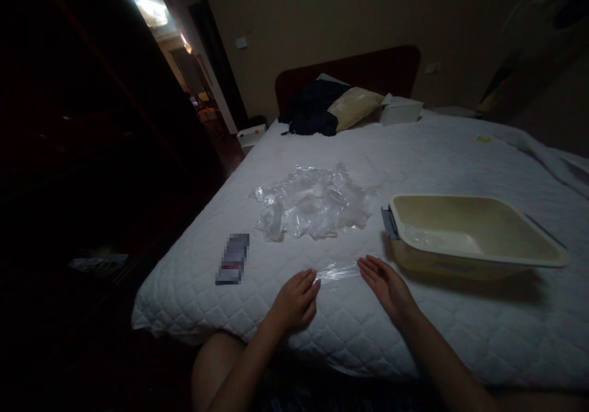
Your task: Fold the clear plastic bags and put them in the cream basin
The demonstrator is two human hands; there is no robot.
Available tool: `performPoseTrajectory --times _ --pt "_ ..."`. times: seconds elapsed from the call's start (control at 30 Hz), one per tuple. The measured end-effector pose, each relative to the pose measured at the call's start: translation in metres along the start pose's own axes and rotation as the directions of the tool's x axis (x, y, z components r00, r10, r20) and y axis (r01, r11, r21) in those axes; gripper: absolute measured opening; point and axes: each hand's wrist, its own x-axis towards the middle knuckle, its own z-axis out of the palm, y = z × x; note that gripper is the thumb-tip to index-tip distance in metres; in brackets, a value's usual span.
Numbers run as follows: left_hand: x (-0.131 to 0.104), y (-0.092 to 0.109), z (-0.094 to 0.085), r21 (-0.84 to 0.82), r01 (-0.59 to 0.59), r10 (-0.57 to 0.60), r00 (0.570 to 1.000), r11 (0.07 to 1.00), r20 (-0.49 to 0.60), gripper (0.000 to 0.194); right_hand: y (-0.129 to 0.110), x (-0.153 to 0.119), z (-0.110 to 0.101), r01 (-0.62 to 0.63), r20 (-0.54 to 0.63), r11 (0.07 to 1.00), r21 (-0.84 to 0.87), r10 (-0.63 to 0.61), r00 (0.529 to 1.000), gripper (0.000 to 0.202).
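A narrow, flattened strip of clear plastic [338,272] lies on the white quilted bed between my two hands. At its left end is my left hand [298,298], fingers bent and close together, fingertips touching the plastic. My right hand [385,283] rests at the other end with its fingers extended, the fingertips at the plastic's edge. Beyond them spreads a crumpled heap of clear plastic bags [315,203]. To the right stands a cream plastic bin [473,265] with a grey latch and a bit of clear plastic inside.
A blurred-out phone-like object [232,259] lies left of my hands. Dark clothing [313,108], a beige pillow [356,106] and a white box [401,110] sit near the headboard [350,68]. The bed's front edge is close to my legs.
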Motion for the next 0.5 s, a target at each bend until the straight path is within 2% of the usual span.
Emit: performPoseTrajectory --times 0.1,0.17,0.2,0.27,0.33,0.37,0.4,0.47,0.5 --pt "-0.001 0.000 0.001 -0.123 0.065 -0.073 0.996 0.990 -0.058 0.048 -0.001 -0.003 0.002 -0.015 -0.010 0.999 0.044 0.015 1.000 0.022" --pt "0.001 -0.001 0.002 -0.249 0.163 -0.203 0.969 0.955 -0.143 0.041 -0.003 -0.007 0.006 -0.029 -0.027 0.996 0.082 0.032 0.999 0.020" --pt "0.004 -0.002 0.002 -0.319 0.221 -0.290 0.938 0.922 -0.190 0.035 -0.004 -0.009 0.008 -0.037 -0.032 0.994 0.100 0.040 0.999 0.019" --pt "0.012 -0.004 0.000 -0.439 0.328 -0.470 0.841 0.837 -0.267 0.024 -0.006 -0.012 0.011 -0.049 -0.032 0.991 0.123 0.053 0.998 0.019" --pt "0.025 -0.006 -0.004 -0.492 0.387 -0.574 0.756 0.780 -0.314 0.017 -0.007 -0.014 0.012 -0.046 -0.032 0.991 0.126 0.051 0.998 0.019" --pt "0.033 -0.006 -0.007 -0.485 0.395 -0.579 0.749 0.780 -0.320 0.016 -0.008 -0.014 0.013 -0.042 -0.032 0.992 0.122 0.046 0.998 0.019" --pt "0.041 -0.007 -0.009 -0.468 0.385 -0.554 0.775 0.795 -0.304 0.014 -0.008 -0.015 0.013 -0.037 -0.032 0.993 0.115 0.041 0.999 0.019" --pt "0.058 -0.008 -0.013 -0.461 0.389 -0.512 0.841 0.798 -0.177 0.014 -0.009 -0.015 0.013 -0.033 -0.028 0.994 0.108 0.036 0.999 0.019" --pt "0.066 -0.009 -0.014 -0.465 0.415 -0.507 0.858 0.782 -0.086 0.017 -0.009 -0.015 0.013 -0.035 -0.026 0.993 0.111 0.038 0.999 0.019"
